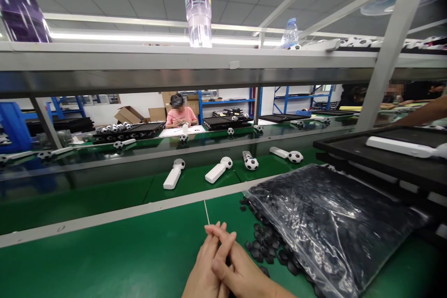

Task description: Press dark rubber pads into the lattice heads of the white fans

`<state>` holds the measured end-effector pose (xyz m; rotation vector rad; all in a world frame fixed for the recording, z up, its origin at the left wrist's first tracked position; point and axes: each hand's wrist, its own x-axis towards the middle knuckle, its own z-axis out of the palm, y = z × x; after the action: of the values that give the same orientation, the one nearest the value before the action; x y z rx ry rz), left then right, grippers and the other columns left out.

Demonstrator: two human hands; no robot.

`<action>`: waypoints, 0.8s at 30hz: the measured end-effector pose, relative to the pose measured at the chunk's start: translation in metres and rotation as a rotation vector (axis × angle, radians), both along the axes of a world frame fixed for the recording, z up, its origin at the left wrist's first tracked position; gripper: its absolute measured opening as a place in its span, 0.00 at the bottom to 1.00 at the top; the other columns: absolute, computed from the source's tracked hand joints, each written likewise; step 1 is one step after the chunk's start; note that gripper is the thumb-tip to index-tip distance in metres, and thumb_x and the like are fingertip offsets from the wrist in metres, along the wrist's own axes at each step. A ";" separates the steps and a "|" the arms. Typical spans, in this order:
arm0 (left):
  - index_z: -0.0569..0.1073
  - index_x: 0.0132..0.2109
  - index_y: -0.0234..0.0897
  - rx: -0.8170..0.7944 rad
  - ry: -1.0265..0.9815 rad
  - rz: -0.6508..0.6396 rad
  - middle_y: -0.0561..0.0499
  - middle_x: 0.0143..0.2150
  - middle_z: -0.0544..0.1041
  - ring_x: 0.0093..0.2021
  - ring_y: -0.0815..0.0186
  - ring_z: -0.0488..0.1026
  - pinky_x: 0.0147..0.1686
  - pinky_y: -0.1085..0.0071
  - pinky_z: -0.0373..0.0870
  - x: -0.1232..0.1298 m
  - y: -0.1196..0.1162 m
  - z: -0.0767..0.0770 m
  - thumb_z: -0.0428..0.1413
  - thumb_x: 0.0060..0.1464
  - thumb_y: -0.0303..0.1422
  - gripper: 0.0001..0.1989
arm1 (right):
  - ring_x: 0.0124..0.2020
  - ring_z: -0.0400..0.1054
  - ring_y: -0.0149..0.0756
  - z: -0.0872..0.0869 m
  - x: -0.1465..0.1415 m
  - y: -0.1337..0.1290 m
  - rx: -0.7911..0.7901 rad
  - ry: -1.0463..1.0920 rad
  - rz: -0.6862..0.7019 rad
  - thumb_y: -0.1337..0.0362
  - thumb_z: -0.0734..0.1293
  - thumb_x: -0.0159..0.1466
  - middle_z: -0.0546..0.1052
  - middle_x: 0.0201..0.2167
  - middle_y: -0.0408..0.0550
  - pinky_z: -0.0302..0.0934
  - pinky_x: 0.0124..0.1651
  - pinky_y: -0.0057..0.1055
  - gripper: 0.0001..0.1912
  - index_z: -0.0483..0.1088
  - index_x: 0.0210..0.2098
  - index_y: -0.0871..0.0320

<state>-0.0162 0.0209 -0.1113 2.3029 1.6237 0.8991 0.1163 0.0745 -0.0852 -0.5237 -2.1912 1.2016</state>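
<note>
Facing a green bench [87, 260], with a green belt [111, 191] beyond its far edge. Next in size, filling much of the bench's right side: a see-through bag [335, 223] full of dark contents, lying flat, right of both hands and reaching farther back. Stacked behind the bag, toward the right: black trays [344, 142].

Clasping the left hand [205, 265] and right hand [242, 272] together near the bench's front, fingers crossed and closed over one another, tips pointing toward the belt. Showing nothing gripped; cannot tell about the space between the palms, nor about any contact with the bench.

Lying on the belt, well apart from the fingertips: four white sticks [215, 173] with football heads, the two leftmost with handles toward the near side.

Smallest of all, loose black pieces [257, 254], strewn along the bag's left edge in a slanting band, from far left to near right. Lying right of the right hand, just beside it, hence nearer to it than to the left.
</note>
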 end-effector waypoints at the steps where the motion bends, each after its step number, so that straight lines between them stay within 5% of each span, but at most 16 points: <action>1: 0.46 0.63 0.50 -0.007 -0.003 0.003 0.49 0.66 0.43 0.64 0.52 0.43 0.58 0.52 0.55 0.000 0.000 -0.001 0.42 0.61 0.35 0.25 | 0.60 0.48 0.42 0.000 0.000 0.000 -0.002 0.001 0.000 0.43 0.57 0.61 0.55 0.58 0.59 0.47 0.61 0.39 0.38 0.51 0.60 0.65; 15: 0.47 0.63 0.49 0.104 -0.023 -0.001 0.50 0.66 0.43 0.64 0.52 0.44 0.57 0.53 0.56 -0.002 0.009 -0.021 0.41 0.60 0.38 0.25 | 0.60 0.48 0.42 -0.005 0.001 0.003 0.012 0.024 0.014 0.44 0.57 0.62 0.55 0.58 0.58 0.47 0.61 0.40 0.36 0.50 0.60 0.63; 24: 0.50 0.62 0.50 0.061 -0.028 0.050 0.51 0.65 0.47 0.63 0.55 0.46 0.59 0.57 0.55 0.003 -0.001 -0.002 0.44 0.60 0.36 0.24 | 0.61 0.47 0.43 -0.007 0.001 0.004 0.004 0.016 0.015 0.46 0.57 0.63 0.55 0.59 0.57 0.46 0.61 0.41 0.34 0.50 0.61 0.61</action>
<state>-0.0130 0.0202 -0.1129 2.2871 1.6722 1.0012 0.1175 0.0782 -0.0920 -0.4954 -2.1872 1.2050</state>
